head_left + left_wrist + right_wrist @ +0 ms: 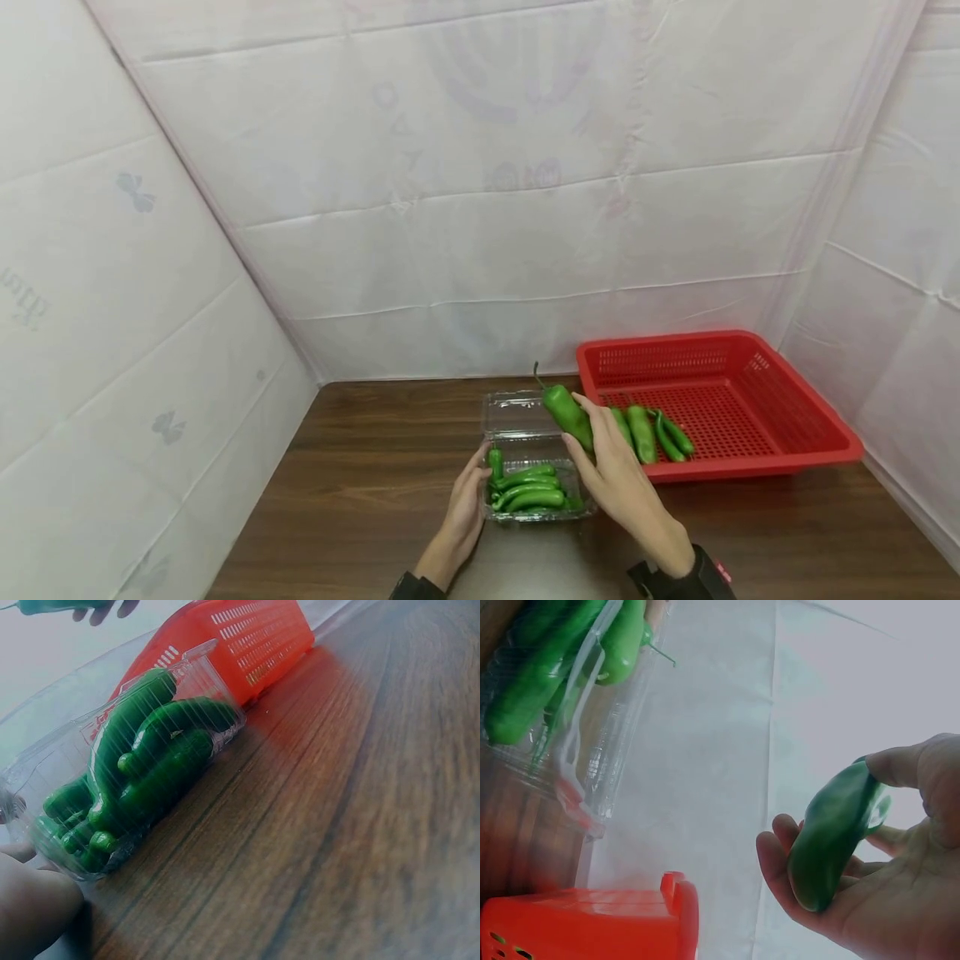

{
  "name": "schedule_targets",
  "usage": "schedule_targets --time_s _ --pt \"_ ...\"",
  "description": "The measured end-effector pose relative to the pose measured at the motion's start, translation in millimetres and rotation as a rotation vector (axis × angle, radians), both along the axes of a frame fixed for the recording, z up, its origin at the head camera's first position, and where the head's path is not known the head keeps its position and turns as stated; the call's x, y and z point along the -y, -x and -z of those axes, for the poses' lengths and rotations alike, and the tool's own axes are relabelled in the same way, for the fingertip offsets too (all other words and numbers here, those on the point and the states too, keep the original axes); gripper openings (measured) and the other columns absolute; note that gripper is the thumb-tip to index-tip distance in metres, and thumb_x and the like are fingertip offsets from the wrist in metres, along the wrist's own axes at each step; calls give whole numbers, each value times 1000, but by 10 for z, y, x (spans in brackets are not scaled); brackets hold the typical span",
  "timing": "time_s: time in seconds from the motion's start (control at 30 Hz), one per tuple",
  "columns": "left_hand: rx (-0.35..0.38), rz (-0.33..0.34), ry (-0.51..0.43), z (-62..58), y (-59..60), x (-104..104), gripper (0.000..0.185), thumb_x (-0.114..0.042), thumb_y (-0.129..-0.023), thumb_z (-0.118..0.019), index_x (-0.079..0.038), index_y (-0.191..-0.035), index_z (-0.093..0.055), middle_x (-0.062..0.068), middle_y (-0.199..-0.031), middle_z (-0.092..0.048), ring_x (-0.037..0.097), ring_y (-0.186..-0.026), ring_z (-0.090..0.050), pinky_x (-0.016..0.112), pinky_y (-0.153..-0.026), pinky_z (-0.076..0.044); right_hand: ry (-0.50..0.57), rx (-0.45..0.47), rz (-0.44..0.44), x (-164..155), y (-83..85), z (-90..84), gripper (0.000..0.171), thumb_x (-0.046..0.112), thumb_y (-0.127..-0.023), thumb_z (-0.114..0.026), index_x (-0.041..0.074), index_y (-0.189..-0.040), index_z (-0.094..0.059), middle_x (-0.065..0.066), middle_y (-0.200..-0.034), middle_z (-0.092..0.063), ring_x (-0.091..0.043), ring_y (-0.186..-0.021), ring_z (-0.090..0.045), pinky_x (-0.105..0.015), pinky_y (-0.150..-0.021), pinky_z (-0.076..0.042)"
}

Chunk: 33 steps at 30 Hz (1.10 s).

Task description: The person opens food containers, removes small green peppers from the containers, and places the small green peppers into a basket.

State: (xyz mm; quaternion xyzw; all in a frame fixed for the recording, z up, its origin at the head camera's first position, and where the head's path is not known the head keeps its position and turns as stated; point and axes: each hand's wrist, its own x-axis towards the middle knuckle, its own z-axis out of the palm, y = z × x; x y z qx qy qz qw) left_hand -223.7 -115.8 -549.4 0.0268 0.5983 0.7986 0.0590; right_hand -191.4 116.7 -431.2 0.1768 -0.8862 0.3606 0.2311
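Head view: right hand [611,462] is holding one thick, glossy green pepper [567,412] with a long thin stem, fingers and thumb curling about its body; the pepper is hanging in the air by the right edge of the opened clear plastic lid [513,412]; right wrist view is showing it apart from container and basket. Left hand [465,496] is gripping the left wall of the clear plastic container [540,517], seemingly steadying it; several slender green peppers [534,492] are lying inside, mostly crosswise, one at the left end pointing lidward.

Judgement on handling: a good placement is probably calling for turning the held pepper parallel to the crosswise ones; lowering it gently; guarding the stem from the rim; keeping the left grip light, since thin plastic may be flexing easily.

Edges and room: the red perforated plastic basket [750,467], with more green peppers [642,433] lying at its left end, is standing just right of the container, so rightward room is looking tight; the white sheet wall [450,250] is bounding the rear; the brown wood-grain desk [375,467] is offering wider room leftward.
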Motion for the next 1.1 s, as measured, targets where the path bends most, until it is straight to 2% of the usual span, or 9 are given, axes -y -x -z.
schedule_targets --time_s 0.3,0.43,0.67,0.93,1.1 --pt "15 4 -3 -2 -11 -4 64 -14 -100 -45 -2 -160 -25 16 -172 -8 41 -158 8 60 -126 11 10 -155 18 -62 27 7 58 4 -94 -68 -2 -147 -44 -24 -129 -58 -33 -107 -62 -51 -84 -54" --pt "20 7 1 -6 -11 -8 64 -14 -100 -45 -3 -161 -25 15 -172 -8 41 -158 8 62 -125 11 11 -194 39 -87 52 10 58 0 -93 -68 -4 -146 -45 -25 -124 -60 -35 -105 -60 -52 -82 -52" --pt "22 7 2 -9 -25 -6 64 -13 -101 -44 -3 -161 -25 15 -172 -7 41 -158 8 60 -126 10 7 -195 72 -79 90 -29 57 3 -93 -69 0 -146 -47 -25 -130 -59 -41 -110 -58 -60 -87 -44" --pt "15 15 1 -9 -21 -1 63 -13 -101 -43 -3 -161 -24 16 -173 -5 39 -159 9 57 -127 11 24 -247 85 -111 158 -110 57 -1 -91 -70 -1 -143 -49 -28 -126 -59 -42 -102 -62 -58 -79 -45" --pt "15 20 3 -20 -33 4 63 -13 -102 -42 -3 -161 -23 15 -173 -5 38 -159 9 56 -127 10 37 -204 88 -165 175 -148 56 1 -93 -68 1 -145 -48 -27 -128 -58 -43 -103 -62 -55 -79 -43"
